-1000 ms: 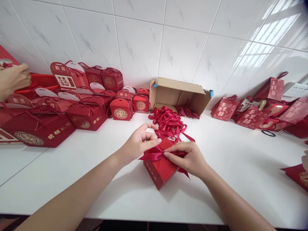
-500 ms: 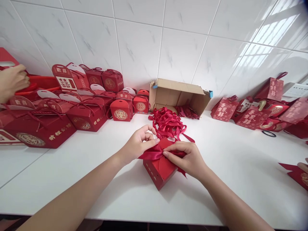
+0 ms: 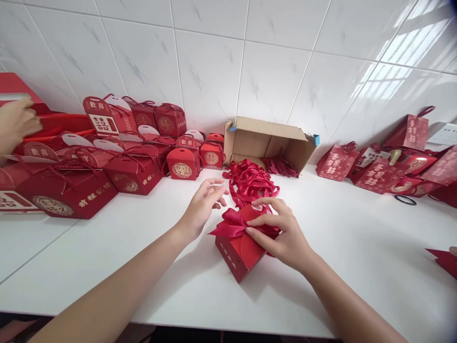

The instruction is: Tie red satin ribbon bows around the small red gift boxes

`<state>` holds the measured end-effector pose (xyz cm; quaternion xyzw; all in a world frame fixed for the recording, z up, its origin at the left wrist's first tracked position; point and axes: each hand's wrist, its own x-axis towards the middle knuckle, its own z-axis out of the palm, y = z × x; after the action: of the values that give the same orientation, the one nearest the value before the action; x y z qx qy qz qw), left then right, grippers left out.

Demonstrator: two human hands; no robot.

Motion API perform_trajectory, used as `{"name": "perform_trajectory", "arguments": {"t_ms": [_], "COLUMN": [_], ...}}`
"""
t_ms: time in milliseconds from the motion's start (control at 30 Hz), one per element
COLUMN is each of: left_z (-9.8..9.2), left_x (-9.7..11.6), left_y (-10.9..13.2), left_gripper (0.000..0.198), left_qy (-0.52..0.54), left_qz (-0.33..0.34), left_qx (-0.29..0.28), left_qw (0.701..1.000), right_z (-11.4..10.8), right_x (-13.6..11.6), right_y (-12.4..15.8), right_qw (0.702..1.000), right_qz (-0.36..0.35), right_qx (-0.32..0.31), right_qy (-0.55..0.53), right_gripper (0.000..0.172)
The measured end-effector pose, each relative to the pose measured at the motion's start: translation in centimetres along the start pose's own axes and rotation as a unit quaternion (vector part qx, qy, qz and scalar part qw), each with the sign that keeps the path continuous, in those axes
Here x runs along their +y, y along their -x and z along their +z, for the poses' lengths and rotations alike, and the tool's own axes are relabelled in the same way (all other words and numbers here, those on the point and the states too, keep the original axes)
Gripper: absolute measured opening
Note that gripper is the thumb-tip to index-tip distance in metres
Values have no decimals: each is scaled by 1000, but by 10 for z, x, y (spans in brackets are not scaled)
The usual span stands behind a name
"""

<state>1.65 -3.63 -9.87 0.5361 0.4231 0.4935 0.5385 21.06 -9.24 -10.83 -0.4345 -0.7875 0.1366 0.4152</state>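
Note:
A small red gift box [image 3: 237,259] with gold lettering sits on the white table in front of me, turned cornerwise. Across its top lies a crimson satin ribbon bow [image 3: 230,225], one loop and a pointed tail showing on the left. My right hand [image 3: 282,233] pinches the bow at its knot between thumb and finger and hides its right side. Just left of the box, my left hand [image 3: 205,205] is raised off the ribbon, fingers loosely apart and holding nothing. Behind the box lies a tangled heap of red ribbons [image 3: 252,183].
A cardboard box [image 3: 269,126] lies on its side by the tiled wall. Finished-looking red boxes [image 3: 71,190] crowd the left; more boxes [image 3: 378,174] and a black ring [image 3: 405,199] are on the right. Another person's hand [image 3: 17,124] is at far left, another's fingers [image 3: 453,251] at right.
My left hand has let go of the ribbon and moved up and left. A bow loop now shows on the left. My right hand stays at the knot, with its fingers more spread.

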Motion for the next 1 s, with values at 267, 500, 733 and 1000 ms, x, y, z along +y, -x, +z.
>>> {"name": "perform_trajectory", "arguments": {"t_ms": [267, 500, 733, 1000], "left_z": [2, 2, 4, 5], "left_x": [1, -1, -1, -1], "left_y": [1, 2, 2, 4], "left_gripper": [33, 33, 32, 31], "left_qy": [-34, -57, -69, -77], "left_qz": [-21, -28, -35, -36], "left_qx": [20, 5, 4, -13], "left_qw": [999, 998, 997, 996], "right_z": [-28, -94, -86, -52], "right_x": [20, 67, 59, 69], "right_y": [-10, -10, -11, -15], "right_qw": [995, 868, 839, 972], "right_qz": [57, 80, 48, 83], "right_qx": [85, 484, 519, 171], "right_qy": [-16, 78, 157, 138], "right_gripper": [11, 19, 26, 36]}}
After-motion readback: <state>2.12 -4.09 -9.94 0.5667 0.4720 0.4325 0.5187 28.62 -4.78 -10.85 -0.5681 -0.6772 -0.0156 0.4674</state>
